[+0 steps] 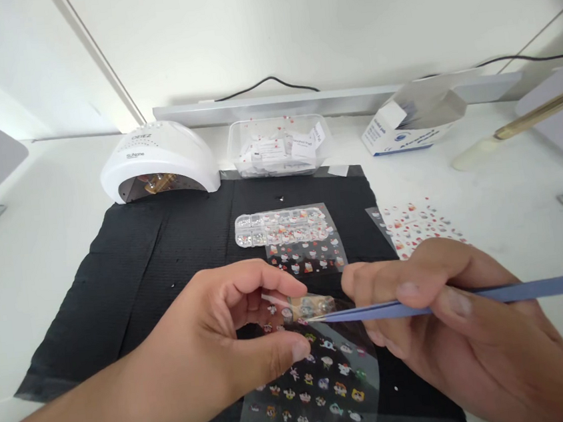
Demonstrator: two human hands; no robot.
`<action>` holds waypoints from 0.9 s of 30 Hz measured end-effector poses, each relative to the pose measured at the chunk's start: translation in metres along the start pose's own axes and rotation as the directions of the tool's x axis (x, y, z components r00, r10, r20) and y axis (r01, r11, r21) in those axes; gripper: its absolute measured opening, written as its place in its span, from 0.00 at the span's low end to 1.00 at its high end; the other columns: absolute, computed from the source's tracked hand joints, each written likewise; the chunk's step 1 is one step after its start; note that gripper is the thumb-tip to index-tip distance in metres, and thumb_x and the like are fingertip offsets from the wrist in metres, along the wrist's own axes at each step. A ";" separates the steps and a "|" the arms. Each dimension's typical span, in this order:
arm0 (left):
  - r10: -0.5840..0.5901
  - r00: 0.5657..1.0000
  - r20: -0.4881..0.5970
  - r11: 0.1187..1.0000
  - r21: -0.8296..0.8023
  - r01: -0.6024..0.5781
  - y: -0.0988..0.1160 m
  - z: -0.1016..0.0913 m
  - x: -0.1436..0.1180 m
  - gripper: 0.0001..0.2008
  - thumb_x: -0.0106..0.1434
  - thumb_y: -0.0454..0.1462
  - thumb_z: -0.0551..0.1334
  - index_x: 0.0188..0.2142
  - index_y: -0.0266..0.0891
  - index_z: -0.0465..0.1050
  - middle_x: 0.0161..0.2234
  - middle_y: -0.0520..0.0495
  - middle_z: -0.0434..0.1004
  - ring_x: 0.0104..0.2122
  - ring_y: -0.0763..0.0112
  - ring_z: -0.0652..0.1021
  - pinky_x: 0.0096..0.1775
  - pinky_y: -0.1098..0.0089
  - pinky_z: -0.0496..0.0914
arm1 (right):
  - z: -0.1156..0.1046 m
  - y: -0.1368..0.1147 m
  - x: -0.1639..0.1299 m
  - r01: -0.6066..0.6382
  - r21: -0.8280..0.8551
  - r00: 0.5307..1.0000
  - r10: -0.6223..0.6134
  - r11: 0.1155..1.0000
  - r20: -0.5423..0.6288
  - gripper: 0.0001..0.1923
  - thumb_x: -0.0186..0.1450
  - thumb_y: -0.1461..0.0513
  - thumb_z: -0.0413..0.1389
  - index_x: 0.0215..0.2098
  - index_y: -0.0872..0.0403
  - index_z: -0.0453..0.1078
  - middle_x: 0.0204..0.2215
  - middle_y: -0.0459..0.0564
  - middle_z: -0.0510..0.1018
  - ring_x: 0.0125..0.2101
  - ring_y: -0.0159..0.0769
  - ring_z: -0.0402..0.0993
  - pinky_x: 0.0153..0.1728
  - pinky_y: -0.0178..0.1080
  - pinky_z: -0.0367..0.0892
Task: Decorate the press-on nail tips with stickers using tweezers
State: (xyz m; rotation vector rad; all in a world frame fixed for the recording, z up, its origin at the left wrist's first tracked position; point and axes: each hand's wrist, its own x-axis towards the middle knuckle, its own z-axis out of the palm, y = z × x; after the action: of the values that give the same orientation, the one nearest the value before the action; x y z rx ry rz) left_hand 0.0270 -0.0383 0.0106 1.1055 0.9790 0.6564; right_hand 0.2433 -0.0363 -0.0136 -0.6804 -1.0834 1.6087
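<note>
We hold a small clear nail tip pinched in the fingertips of our left hand, above the black mat and over the upper edge of a cartoon sticker sheet. Our right hand is closed around blue tweezers, whose thin points meet the tip's surface, apparently at a tiny decoration there, though it is too small to make out. To do this well, we judge that the left fingers should grip the tip only by its edges and keep it level, while the tweezers press lightly and straight down, so that whatever is being seated does not slide or lift at a corner; a firmer squeeze on the tweezers could flick the small piece away. Resting both wrists near the mat would likely steady the contact. Around us, a clear gem case lies further back on the mat, overlapping a second sticker sheet, and a third sheet with red shapes sits off the mat's right edge. A white curing lamp stands at the mat's back left, a clear tub of small packets beside it, and an opened cardboard box to the right. A long file lies at the far right. Nothing crowds the hands, but the sheet just beneath could catch a dropped piece among its prints.
</note>
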 end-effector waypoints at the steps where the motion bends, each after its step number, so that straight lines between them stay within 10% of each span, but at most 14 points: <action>1: -0.006 1.000 0.002 1.000 0.005 0.006 0.000 0.000 0.000 0.09 0.56 0.31 0.68 0.37 0.39 0.74 0.27 0.54 0.73 0.27 0.81 0.70 0.30 0.83 0.69 | 0.000 0.000 0.000 -0.005 -0.001 1.000 0.005 1.000 0.004 0.08 0.66 0.55 0.58 0.32 0.45 0.78 0.15 0.42 0.68 0.20 0.32 0.63 0.23 0.37 0.60; 17: -0.038 0.996 0.079 0.999 0.009 0.038 0.001 -0.003 0.001 0.03 0.64 0.33 0.64 0.34 0.40 0.70 0.26 0.56 0.67 0.24 0.81 0.64 0.26 0.81 0.61 | 0.002 0.001 -0.001 0.005 -0.040 1.000 -0.006 0.999 -0.012 0.09 0.67 0.55 0.57 0.32 0.44 0.78 0.16 0.41 0.68 0.19 0.31 0.62 0.23 0.38 0.59; 27: 0.040 0.998 0.045 0.998 0.049 -0.042 -0.001 -0.004 0.001 0.05 0.66 0.36 0.62 0.32 0.40 0.70 0.26 0.53 0.67 0.26 0.77 0.65 0.27 0.77 0.62 | -0.002 -0.006 0.005 0.302 -0.209 0.948 -0.317 0.930 -0.038 0.10 0.66 0.53 0.59 0.34 0.45 0.81 0.15 0.46 0.74 0.18 0.35 0.69 0.23 0.43 0.67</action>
State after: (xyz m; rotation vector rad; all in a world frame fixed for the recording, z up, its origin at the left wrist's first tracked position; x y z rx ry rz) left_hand 0.0238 -0.0364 0.0092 1.1826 0.9414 0.6412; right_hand 0.2460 -0.0311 -0.0083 -0.6558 -1.2443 1.2072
